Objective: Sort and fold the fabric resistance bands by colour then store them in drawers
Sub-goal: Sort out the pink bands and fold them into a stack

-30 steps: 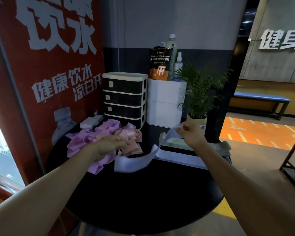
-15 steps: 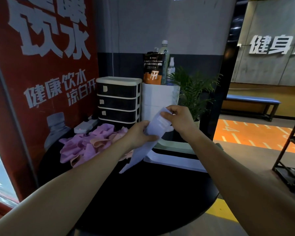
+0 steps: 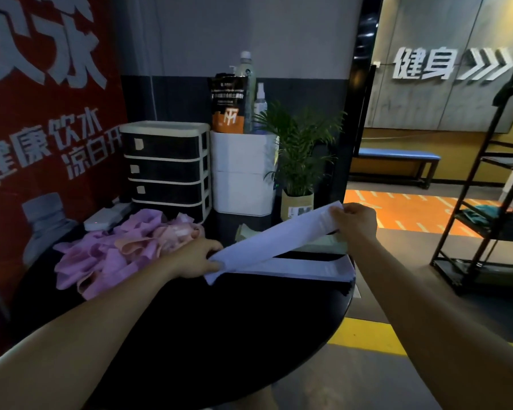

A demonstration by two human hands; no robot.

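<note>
- Left hand (image 3: 194,257) and right hand (image 3: 357,218) pinch opposite ends of a pale lavender band (image 3: 274,239), stretched above the black table (image 3: 219,335).
- Purple and pink bands (image 3: 122,248) lie heaped before the drawer unit (image 3: 165,165).

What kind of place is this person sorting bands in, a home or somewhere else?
Probably a gym or fitness club, not a home. A padded bench stands by the far wall, a large red drinking-water poster covers the left wall, and fabric resistance bands are heaped on the round black table.
</note>
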